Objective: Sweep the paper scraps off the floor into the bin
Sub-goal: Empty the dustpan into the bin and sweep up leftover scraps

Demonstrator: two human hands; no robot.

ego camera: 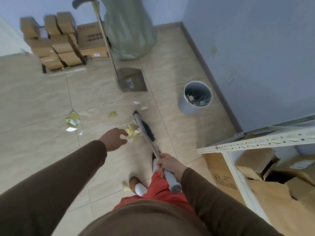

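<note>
My right hand [167,165] grips the grey handle of a broom [146,128], whose black bristles rest on the tiled floor beside a pile of yellow and white paper scraps [133,132]. My left hand [115,138] is stretched forward, empty, with loosely curled fingers just left of that pile. More scraps lie at the left [73,120], in the middle [113,114], ahead of the broom [137,103] and by my foot [126,186]. A grey bin [196,97] with scraps and sticks inside stands to the right. An upright long-handled dustpan [131,80] stands beyond the scraps.
Stacked cardboard boxes [58,45] and a large green sack [129,28] line the far wall. A white metal shelf [252,142] with torn cardboard boxes [265,188] stands at the right. Thin sticks [102,120] lie scattered on the floor.
</note>
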